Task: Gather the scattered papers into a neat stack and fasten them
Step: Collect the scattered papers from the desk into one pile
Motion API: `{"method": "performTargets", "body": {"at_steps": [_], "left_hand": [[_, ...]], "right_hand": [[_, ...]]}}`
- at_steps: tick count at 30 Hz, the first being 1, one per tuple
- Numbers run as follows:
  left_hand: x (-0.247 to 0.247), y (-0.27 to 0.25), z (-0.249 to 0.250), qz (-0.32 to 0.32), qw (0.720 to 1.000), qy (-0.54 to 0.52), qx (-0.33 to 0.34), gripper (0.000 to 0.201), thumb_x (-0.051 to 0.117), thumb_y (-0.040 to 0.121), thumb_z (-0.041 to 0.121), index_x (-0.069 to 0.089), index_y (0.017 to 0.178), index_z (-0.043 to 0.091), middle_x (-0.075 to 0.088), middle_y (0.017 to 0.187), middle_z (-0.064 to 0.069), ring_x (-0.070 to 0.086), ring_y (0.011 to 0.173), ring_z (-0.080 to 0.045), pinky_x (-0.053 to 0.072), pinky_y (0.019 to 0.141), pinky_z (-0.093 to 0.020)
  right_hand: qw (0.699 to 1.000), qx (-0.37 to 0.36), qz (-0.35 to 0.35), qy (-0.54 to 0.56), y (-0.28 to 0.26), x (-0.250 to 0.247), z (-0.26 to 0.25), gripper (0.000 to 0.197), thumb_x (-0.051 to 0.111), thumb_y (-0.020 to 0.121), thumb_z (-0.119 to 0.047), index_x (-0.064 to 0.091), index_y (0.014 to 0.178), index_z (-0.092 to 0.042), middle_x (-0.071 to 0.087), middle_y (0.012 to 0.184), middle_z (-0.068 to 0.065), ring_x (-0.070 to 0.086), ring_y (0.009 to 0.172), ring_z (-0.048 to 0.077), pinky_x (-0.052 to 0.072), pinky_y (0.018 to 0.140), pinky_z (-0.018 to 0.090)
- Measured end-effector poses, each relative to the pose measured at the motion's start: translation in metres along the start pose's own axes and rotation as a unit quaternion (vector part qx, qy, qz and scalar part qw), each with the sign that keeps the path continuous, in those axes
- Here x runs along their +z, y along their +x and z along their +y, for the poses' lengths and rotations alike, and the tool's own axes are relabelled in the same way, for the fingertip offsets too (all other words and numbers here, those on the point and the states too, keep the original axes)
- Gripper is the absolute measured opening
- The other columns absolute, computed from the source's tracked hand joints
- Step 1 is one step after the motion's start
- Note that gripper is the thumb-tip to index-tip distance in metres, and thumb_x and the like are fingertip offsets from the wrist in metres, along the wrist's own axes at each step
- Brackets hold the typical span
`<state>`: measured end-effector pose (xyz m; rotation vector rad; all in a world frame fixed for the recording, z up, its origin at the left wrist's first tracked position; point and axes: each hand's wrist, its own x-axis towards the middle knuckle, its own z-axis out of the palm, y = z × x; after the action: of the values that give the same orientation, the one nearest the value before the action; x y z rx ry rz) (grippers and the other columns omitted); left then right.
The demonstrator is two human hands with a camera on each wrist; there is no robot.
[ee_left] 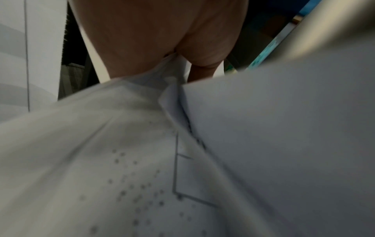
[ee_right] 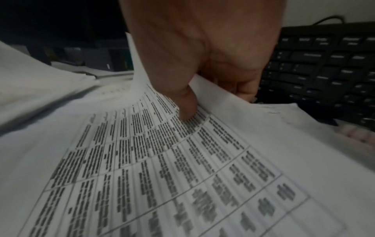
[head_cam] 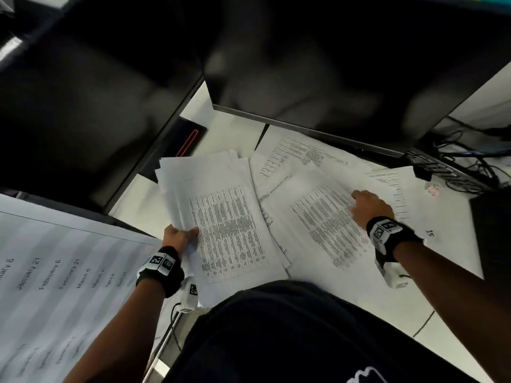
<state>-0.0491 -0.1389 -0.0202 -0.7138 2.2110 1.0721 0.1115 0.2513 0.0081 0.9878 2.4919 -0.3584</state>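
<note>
A loose stack of printed sheets [head_cam: 221, 214] lies left of centre on the white desk, its edges uneven. My left hand [head_cam: 179, 235] grips this stack at its left edge, thumb on top; the left wrist view shows the papers [ee_left: 142, 144] bunched under the palm [ee_left: 154, 40]. Right of it lie more scattered papers [head_cam: 298, 158]. My right hand [head_cam: 369, 204] pinches a printed sheet [head_cam: 326, 222] at its far edge. In the right wrist view the thumb [ee_right: 182, 102] presses on top of that sheet [ee_right: 182, 168] and the fingers curl beneath it.
Two dark monitors [head_cam: 318, 64] hang over the back of the desk. A black keyboard [head_cam: 439, 167] with cables sits at the far right, also seen as the keyboard [ee_right: 324, 72]. A large date chart [head_cam: 55, 277] lies at the left. My dark-clothed torso fills the bottom.
</note>
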Motion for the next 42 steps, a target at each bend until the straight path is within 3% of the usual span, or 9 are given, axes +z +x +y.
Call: {"method": "performTargets", "body": {"at_steps": [6,13,20,25,29,32,35,38,42], "left_hand": [[0.016,-0.012,0.017,-0.012,0.999,-0.004,0.043,0.027,0.069,0.083,0.011,0.058,0.107,0.005,0.07,0.089,-0.013,0.067,0.073,-0.028,0.059,0.065,-0.035],[0.026,-0.028,0.03,-0.001,0.997,-0.002,0.082,0.034,0.065,0.086,0.002,0.055,0.118,-0.003,0.066,0.112,-0.022,0.061,0.089,-0.029,0.048,0.082,-0.035],[0.041,-0.036,0.032,-0.044,0.996,-0.025,0.07,0.055,0.066,0.09,0.021,0.045,0.131,-0.01,0.056,0.128,-0.022,0.054,0.119,-0.038,0.041,0.1,-0.041],[0.054,-0.036,0.034,-0.052,0.997,-0.033,0.052,0.048,0.065,0.09,0.028,0.055,0.124,-0.005,0.066,0.115,-0.023,0.063,0.103,-0.037,0.051,0.09,-0.04],[0.06,-0.034,0.032,-0.078,0.993,-0.07,0.049,0.046,0.068,0.087,0.029,0.06,0.117,-0.005,0.067,0.082,-0.009,0.063,0.07,-0.024,0.051,0.063,-0.026],[0.064,-0.012,0.02,-0.097,0.988,-0.116,0.02,0.081,0.066,0.069,0.063,0.061,0.119,0.0,0.071,0.101,-0.015,0.067,0.09,-0.032,0.054,0.087,-0.039],[0.075,0.037,-0.01,-0.136,0.968,-0.204,-0.049,0.124,0.06,0.042,0.093,0.051,0.138,0.014,0.053,0.14,-0.015,0.051,0.128,-0.034,0.036,0.112,-0.048],[0.061,-0.017,0.018,-0.167,0.961,-0.214,-0.055,0.085,0.059,0.07,0.076,0.059,0.128,0.014,0.059,0.127,-0.005,0.054,0.118,-0.024,0.038,0.108,-0.042],[0.066,-0.031,0.024,-0.128,0.988,-0.073,0.049,0.023,0.082,0.071,0.027,0.062,0.077,0.016,0.066,0.075,-0.001,0.066,0.067,-0.021,0.054,0.063,-0.028]], "right_hand": [[0.997,-0.038,-0.017,-0.061,-0.005,0.023,0.036,0.046,0.059,0.091,-0.021,0.052,0.136,-0.016,0.026,0.155,0.005,0.033,0.138,0.027,0.034,0.115,0.042],[1.0,-0.025,-0.003,-0.005,-0.014,0.029,0.041,0.042,0.056,0.092,-0.02,0.054,0.133,-0.016,0.051,0.131,0.007,0.055,0.12,0.027,0.04,0.104,0.04],[0.965,-0.112,0.197,0.133,-0.02,-0.052,0.037,0.006,0.064,0.089,-0.007,0.065,0.094,-0.011,0.065,0.1,0.01,0.064,0.089,0.032,0.047,0.077,0.032],[0.878,-0.206,0.266,0.342,-0.042,-0.129,0.007,0.019,0.075,0.083,-0.015,0.064,0.085,-0.031,0.061,0.08,-0.021,0.059,0.07,-0.006,0.044,0.063,0.002],[0.819,-0.171,0.197,0.51,-0.042,-0.121,-0.032,0.036,0.074,0.084,-0.01,0.06,0.115,-0.02,0.066,0.1,-0.01,0.063,0.079,-0.018,0.05,0.067,0.0],[0.839,-0.111,0.127,0.517,-0.032,-0.076,-0.057,0.048,0.077,0.081,-0.009,0.048,0.12,-0.014,0.062,0.107,-0.004,0.062,0.09,0.007,0.052,0.085,0.022],[0.881,-0.044,0.034,0.47,-0.022,-0.025,-0.075,0.062,0.079,0.079,-0.01,0.043,0.13,-0.011,0.06,0.115,0.003,0.058,0.103,0.02,0.049,0.097,0.034],[0.919,-0.021,-0.071,0.387,-0.019,0.013,-0.089,0.058,0.069,0.088,-0.009,0.041,0.138,-0.011,0.057,0.135,0.015,0.058,0.118,0.03,0.047,0.099,0.035],[0.948,-0.061,-0.162,0.267,-0.025,0.026,-0.107,0.061,0.046,0.101,-0.01,0.015,0.153,-0.011,0.031,0.155,0.021,0.044,0.135,0.036,0.04,0.107,0.036]]}}
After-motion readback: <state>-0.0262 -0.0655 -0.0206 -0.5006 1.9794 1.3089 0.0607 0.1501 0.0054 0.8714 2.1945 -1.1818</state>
